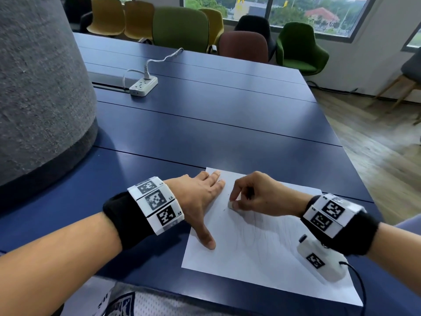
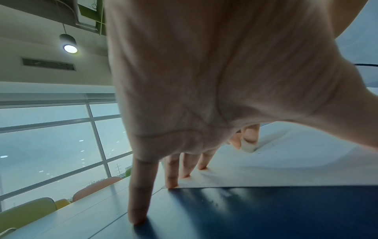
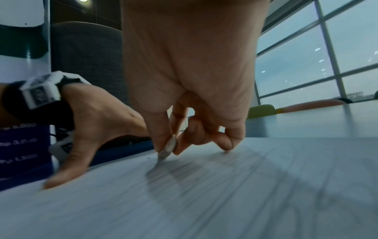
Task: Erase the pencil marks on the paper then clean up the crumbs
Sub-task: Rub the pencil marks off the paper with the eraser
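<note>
A left hand [image 1: 200,201] lies nearest, fingers [image 2: 141,194] straight and spread, pressing the left edge of a white sheet of paper [image 1: 262,252] on the dark blue tabletop [image 1: 205,124]. To its right, the right hand [image 1: 259,192] pinches a small white eraser [image 1: 231,205] against the paper, beside faint pencil marks [image 1: 257,229] and dark crumbs [image 1: 224,209].

1. The paper [image 3: 204,194] is smeared by motion blur in the right wrist view, so its pencil marks cannot be made out.
2. The eraser [image 1: 232,205] is mostly covered by the right hand [image 1: 262,195] fingertips.
3. Small dark specks on the sheet are too tiny to identify.
</note>
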